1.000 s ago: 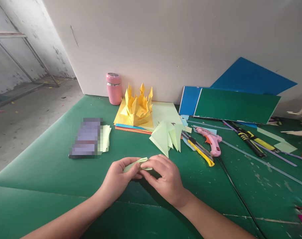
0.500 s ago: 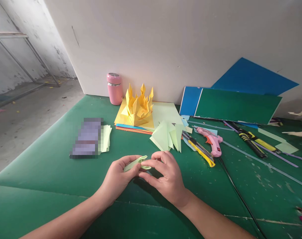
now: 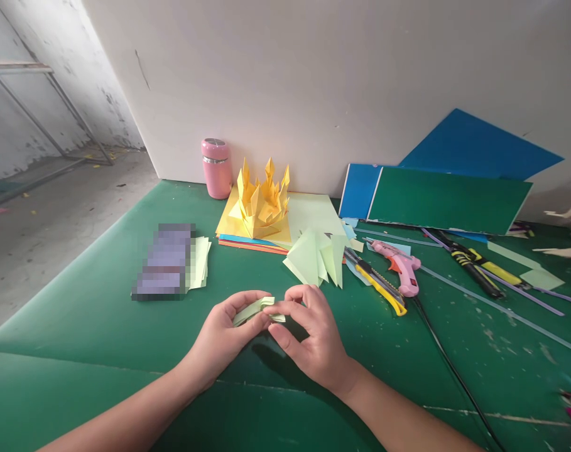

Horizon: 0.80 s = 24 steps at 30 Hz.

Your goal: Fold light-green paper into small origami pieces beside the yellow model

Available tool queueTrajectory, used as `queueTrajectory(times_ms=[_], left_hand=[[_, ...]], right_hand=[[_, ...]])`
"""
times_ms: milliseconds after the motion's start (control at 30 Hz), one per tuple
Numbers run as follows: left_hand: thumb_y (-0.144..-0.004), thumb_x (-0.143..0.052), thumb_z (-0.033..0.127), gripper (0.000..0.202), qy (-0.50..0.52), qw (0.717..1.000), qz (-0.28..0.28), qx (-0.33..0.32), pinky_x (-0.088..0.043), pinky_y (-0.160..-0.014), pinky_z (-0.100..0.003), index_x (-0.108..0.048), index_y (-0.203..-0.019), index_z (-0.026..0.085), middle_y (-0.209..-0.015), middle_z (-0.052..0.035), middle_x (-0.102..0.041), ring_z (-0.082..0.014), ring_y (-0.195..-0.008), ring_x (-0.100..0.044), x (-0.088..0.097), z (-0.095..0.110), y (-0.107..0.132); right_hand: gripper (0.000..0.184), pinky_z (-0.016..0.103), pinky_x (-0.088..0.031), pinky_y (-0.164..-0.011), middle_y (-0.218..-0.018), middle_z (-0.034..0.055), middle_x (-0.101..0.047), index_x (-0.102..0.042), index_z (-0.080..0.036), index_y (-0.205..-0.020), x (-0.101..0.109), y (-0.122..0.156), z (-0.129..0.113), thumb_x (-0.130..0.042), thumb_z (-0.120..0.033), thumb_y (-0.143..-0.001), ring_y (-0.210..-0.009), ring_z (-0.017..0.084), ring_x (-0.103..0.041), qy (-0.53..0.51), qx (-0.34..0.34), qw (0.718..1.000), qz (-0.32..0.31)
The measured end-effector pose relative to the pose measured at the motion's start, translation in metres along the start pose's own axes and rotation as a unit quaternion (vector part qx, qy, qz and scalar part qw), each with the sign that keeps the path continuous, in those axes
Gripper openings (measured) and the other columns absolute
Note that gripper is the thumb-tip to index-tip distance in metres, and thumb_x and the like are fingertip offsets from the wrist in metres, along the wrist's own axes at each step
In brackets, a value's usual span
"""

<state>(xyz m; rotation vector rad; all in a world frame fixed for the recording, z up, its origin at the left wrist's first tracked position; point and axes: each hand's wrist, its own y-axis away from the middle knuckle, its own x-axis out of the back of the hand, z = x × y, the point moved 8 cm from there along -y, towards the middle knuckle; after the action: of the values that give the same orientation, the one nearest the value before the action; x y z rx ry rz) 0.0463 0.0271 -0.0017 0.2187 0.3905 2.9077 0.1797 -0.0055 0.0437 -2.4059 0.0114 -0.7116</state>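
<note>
A small piece of folded light green paper (image 3: 248,311) is held just above the green table, in front of me. My left hand (image 3: 223,329) is closed on it, thumb on the near side and fingers behind. The fingers of my right hand (image 3: 317,339) bend over the paper's right end. Its index fingertip presses into the folds while its thumb sits by the lower edge. Part of the folding is hidden behind the fingertips. Beyond my hands, several pale green paper pieces (image 3: 308,258) lie fanned out.
A yellow folded-paper crown (image 3: 257,216) stands on stacked coloured sheets, beside a pink bottle (image 3: 217,172). To the right lie a yellow utility knife (image 3: 379,289) and a pink glue gun (image 3: 402,267) with a trailing cord. A blurred dark object (image 3: 165,260) and paper slips (image 3: 200,260) lie left.
The folded paper has turned slightly, and its right end looks flatter. My right thumb has shifted a little to the right, away from the left fingertips.
</note>
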Motion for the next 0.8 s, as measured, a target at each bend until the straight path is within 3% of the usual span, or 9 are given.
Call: queueTrajectory(times_ms=[167,567,800], left_hand=[[-0.066,-0.075,0.037,0.032,0.047,0.998,-0.022,0.019,-0.053,-0.076,-0.026,-0.068,-0.091,0.019,-0.09,-0.003,-0.073,-0.0196,-0.084,-0.068,-0.004,-0.003,0.0],[-0.067,-0.077,0.039,0.032,0.12,0.991,-0.028,0.045,-0.053,-0.073,-0.022,-0.065,-0.088,0.018,-0.084,0.0004,-0.07,-0.0126,-0.074,-0.066,-0.005,-0.011,0.0],[-0.068,-0.076,0.037,0.032,0.139,0.989,-0.014,0.044,-0.051,-0.08,-0.023,-0.063,-0.091,0.019,-0.089,0.0006,-0.07,-0.0134,-0.08,-0.067,-0.003,-0.011,-0.001]], right_hand=[[0.029,0.037,-0.049,-0.082,-0.096,0.0067,-0.058,-0.069,-0.025,-0.093,-0.003,-0.003,0.01,-0.043,-0.038,-0.094,-0.092,0.021,-0.057,-0.12,-0.051,0.991,-0.032],[0.031,0.037,-0.049,-0.09,-0.104,0.0064,-0.057,-0.065,-0.026,-0.099,-0.011,-0.002,0.02,-0.04,-0.045,-0.095,-0.103,0.02,-0.056,-0.222,-0.108,0.966,-0.075],[0.029,0.039,-0.046,-0.09,-0.102,0.0064,-0.059,-0.065,-0.026,-0.097,-0.004,-0.002,0.014,-0.039,-0.039,-0.096,-0.1,0.021,-0.057,-0.115,-0.058,0.991,-0.029]])
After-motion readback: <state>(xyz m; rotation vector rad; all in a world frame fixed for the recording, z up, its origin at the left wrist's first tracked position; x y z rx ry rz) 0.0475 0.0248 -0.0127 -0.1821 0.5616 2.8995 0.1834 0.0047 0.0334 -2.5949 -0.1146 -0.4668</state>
